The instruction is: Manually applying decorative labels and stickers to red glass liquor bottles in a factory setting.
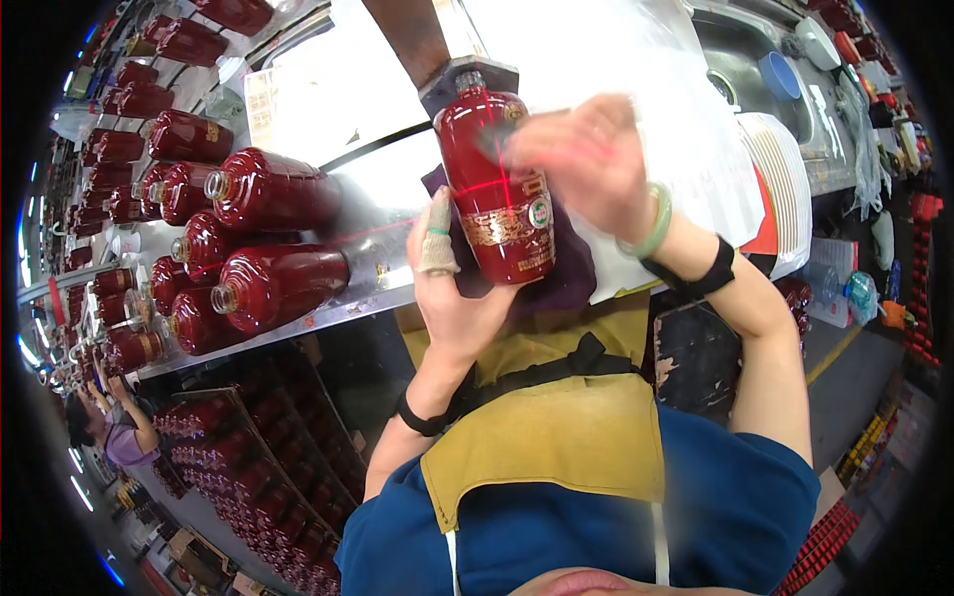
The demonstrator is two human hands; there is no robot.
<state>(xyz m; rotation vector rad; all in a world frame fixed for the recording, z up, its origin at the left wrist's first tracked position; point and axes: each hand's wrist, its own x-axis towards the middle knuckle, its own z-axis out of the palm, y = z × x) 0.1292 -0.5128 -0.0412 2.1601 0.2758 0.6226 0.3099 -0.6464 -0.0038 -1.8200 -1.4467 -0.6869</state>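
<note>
Between your two hands lies the gold-banded red bottle, glossy, its clear threaded neck pointing away from you toward a dark metal block just beyond it. Your left hand holds it: digits spread along the bottle's left side and round its base end, one of them sheathed in pale cloth wrap. Your right hand is over the bottle's upper right, fingers bunched and blurred by motion; something small and dark shows at the fingertips, too smeared to name, so cannot tell whether they grip it or touch the glass. Thin red light lines cross on the bottle's face. Green bangle and black wristband on your right arm, both to the right of the bottle. Dark purple cloth under the bottle, showing at its right. To the bottle's left, a cluster of plain red bottles. To its right, a stack of white ridged-edge trays; farther right and beyond, a metal sink with a blue bowl. On the near side of the bottle, your mustard apron over a blue shirt.
</note>
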